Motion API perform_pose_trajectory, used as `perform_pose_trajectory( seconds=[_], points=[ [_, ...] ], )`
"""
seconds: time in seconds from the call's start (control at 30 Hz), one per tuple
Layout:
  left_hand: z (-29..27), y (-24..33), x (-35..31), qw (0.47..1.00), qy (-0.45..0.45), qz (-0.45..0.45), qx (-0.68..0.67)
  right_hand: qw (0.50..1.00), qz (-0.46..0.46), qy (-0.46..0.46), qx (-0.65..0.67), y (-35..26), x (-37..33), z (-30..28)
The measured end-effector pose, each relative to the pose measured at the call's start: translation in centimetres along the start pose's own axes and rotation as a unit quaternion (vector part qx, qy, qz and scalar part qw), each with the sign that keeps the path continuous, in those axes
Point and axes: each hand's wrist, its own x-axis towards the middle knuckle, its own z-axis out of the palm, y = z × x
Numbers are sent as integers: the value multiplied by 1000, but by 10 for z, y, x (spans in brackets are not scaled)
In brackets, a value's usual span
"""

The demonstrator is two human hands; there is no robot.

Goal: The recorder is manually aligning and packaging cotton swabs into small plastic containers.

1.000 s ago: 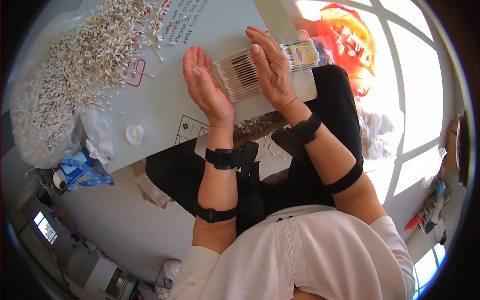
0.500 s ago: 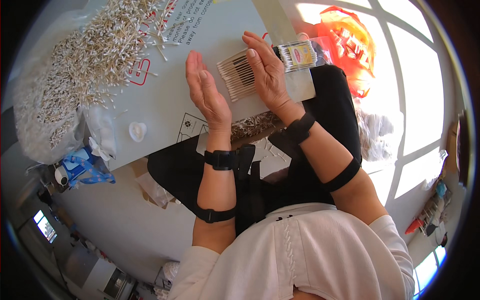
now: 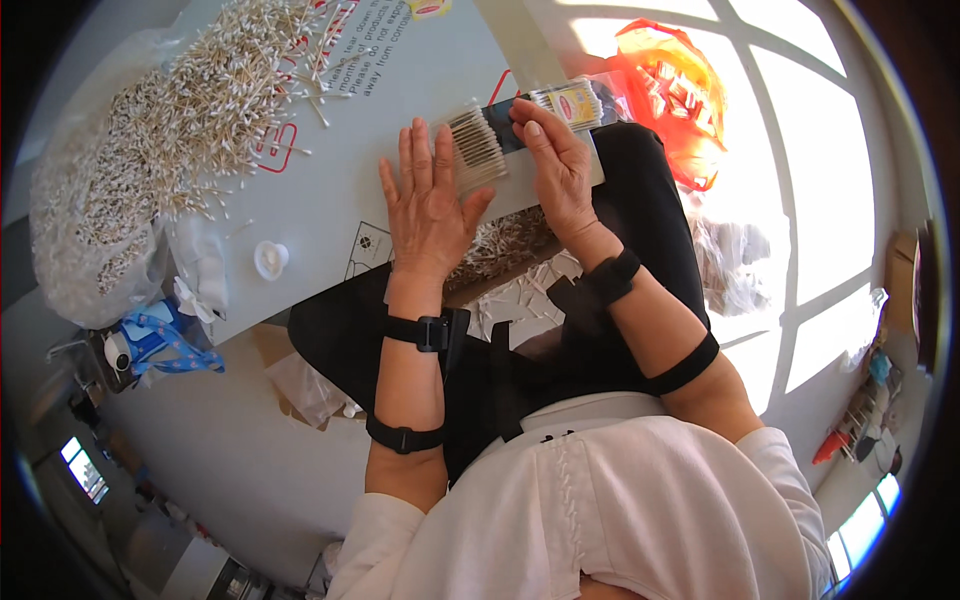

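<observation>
I see swabs (image 3: 205, 125) in a clear bag (image 3: 82, 306), probably packets (image 3: 676, 95) in the orange bag (image 3: 698, 165). Grey worktop (image 3: 335, 205), sunlit floor (image 3: 830, 230). Left fingers (image 3: 422, 155) spread; right fingers (image 3: 541, 143), can't tell.

Seemingly a packing workroom: a heap of loose cotton swabs (image 3: 205, 125), a labelled swab pack (image 3: 577, 104).

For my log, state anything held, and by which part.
The left hand holds nothing; whether the right hand grips the dark strip cannot be told.
</observation>
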Motion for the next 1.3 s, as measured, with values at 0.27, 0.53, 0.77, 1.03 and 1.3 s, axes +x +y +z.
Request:
perform_pose_trajectory(
  seconds=[0.27,0.53,0.77,1.03,1.3],
  points=[
    [8,3,-1,1000,11,-3,0,990,24,-21,-140,-9,-11,-19],
    [4,5,-23,996,43,-67,-27,936,-123,-90,-316,-11,-13,-23],
    [3,8,-18,1000,5,-5,6,902,-167,-118,-380,-11,-13,-16],
    [9,10,-16,1000,-9,-19,7,883,-180,-119,-417,-8,-12,-15],
    [10,9,-16,1000,-2,-19,13,893,-170,-107,-403,-13,-11,-11]
  ],
)
